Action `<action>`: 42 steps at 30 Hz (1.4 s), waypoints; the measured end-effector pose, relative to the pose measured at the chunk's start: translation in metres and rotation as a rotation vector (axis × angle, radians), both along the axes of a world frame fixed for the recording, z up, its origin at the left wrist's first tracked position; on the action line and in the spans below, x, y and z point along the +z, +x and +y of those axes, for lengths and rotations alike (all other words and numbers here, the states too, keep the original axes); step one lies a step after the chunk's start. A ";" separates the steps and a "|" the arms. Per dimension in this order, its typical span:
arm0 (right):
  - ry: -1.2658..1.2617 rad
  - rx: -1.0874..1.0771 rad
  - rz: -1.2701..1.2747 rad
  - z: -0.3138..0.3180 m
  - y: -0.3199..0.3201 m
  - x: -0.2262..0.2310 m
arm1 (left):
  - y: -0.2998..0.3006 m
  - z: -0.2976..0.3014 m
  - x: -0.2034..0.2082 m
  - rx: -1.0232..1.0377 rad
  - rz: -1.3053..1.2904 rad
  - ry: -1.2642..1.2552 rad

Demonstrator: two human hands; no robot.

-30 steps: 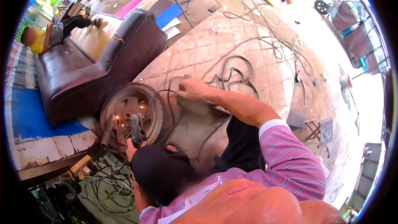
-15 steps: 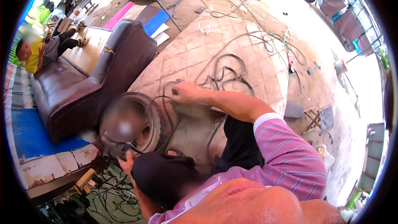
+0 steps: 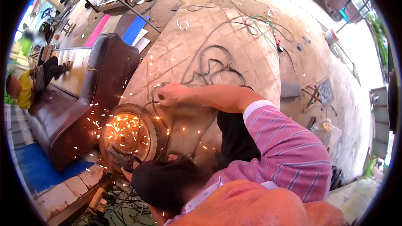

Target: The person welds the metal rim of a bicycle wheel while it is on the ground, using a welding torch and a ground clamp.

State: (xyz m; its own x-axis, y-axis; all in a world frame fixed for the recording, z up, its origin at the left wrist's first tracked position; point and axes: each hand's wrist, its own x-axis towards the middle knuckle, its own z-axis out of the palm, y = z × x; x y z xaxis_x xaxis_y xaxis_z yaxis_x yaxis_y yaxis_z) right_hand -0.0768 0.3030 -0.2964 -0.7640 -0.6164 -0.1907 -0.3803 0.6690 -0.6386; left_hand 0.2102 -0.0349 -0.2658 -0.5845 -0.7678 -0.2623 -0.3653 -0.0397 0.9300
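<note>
A wheel with a dark tyre lies on the floor in front of me, and its rim glows orange under a spray of sparks. At its near edge my left hand is closed round a dark grey tool, whose kind is hard to make out. My black-clad knee partly hides that hand. Beyond the wheel, on its right, my right hand is a fist round a dark cable. This cable bends down toward the tyre.
A brown leather sofa stands left of the wheel, with a person in yellow on it. Looped cables lie on the tiled floor ahead. Tangled wires fill the lower left. A folding stool is at right.
Bright sparks now fly from the wheel, where a pale blurred spot showed before. The view has shifted, so the floor and sofa sit further left. Both hands stay near the wheel.
</note>
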 end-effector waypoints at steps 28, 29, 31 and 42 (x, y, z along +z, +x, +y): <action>0.007 0.011 0.035 0.000 -0.006 -0.011 | 0.022 0.030 0.026 -0.060 0.092 0.015; 0.015 0.008 0.029 0.002 -0.007 -0.011 | 0.021 0.032 0.025 -0.068 0.095 0.029; 0.024 0.004 0.025 0.006 -0.007 -0.012 | 0.020 0.035 0.025 -0.077 0.098 0.046; 0.019 -0.011 0.051 -0.007 -0.009 -0.003 | -0.002 0.017 0.020 -0.102 0.073 0.036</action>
